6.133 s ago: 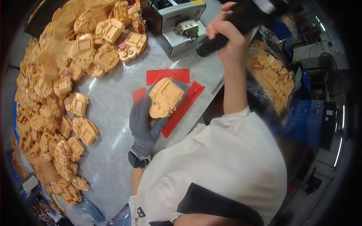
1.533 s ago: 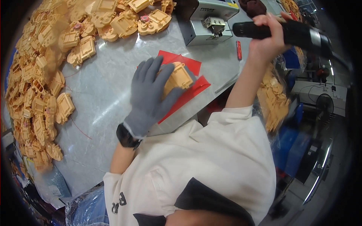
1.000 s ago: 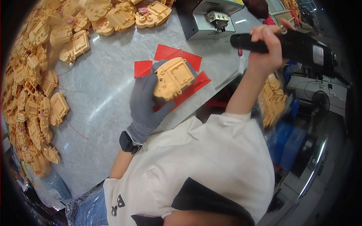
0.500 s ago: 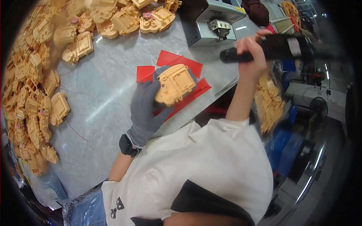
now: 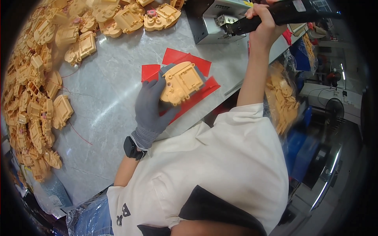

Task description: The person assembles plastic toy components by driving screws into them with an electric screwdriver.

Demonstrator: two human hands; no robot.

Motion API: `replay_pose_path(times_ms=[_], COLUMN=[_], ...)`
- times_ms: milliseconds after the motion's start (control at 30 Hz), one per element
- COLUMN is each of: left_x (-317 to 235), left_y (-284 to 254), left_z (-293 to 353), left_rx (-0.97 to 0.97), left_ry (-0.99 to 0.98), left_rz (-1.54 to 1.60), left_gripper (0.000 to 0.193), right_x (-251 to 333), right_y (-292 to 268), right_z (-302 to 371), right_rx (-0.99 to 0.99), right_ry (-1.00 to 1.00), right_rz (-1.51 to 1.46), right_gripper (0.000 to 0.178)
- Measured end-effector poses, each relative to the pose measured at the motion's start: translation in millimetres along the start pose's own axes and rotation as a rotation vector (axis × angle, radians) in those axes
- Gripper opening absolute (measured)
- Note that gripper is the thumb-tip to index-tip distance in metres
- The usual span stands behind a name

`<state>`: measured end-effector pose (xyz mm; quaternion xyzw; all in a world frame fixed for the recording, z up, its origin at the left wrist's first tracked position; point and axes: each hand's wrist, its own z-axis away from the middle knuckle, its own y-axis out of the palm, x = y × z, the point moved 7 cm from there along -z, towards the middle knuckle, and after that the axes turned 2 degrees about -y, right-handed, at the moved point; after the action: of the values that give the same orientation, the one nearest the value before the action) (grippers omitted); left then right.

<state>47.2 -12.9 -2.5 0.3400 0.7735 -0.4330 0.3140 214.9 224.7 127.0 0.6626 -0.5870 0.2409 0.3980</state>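
Our left grip (image 5: 151,103) holds the yellow housing (image 5: 182,82), nearer us than the grey machine (image 5: 208,29); our right grip (image 5: 263,24) wraps the black power tool (image 5: 284,15), tip at the machine's front. We should align that tip squarely, steadying the housing.

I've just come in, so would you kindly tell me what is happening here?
The person's gloved left hand curls around one end of a yellow plastic part among red strips. The bare right hand grips a black handheld tool, its tip by a grey machine. Similar parts lie heaped along the table.
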Motion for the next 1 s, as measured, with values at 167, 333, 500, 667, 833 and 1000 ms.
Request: replay_pose_path(times_ms=[167,333,500,667,833,1000], left_x=[9,4,9,0,1,-3], left_y=[-2,0,2,-1,-3,-4], left_z=[4,5,4,-3,2,0], left_rx=[0.026,0.062,0.126,0.033,0.009,-0.01], left_ry=[-0.074,-0.071,-0.179,-0.038,-0.024,0.01], left_rz=[0.009,0.006,0.01,0.036,0.043,0.022], left_gripper=[0.07,0.072,0.075,0.068,0.067,0.067], right_x=[-13,26,2,12,-15,12], right_y=[-11,-17,13,20,16,6], right_z=[20,-4,-5,-3,-4,8], right_rx=[0.137,0.156,0.035,0.084,0.177,0.137], right_ry=[0.002,-0.121,0.018,0.015,0.072,0.035], right_rz=[-0.06,-0.173,0.089,0.157,-0.248,0.152], right_gripper=[0.025,0.032,0.026,0.02,0.018,0.02])
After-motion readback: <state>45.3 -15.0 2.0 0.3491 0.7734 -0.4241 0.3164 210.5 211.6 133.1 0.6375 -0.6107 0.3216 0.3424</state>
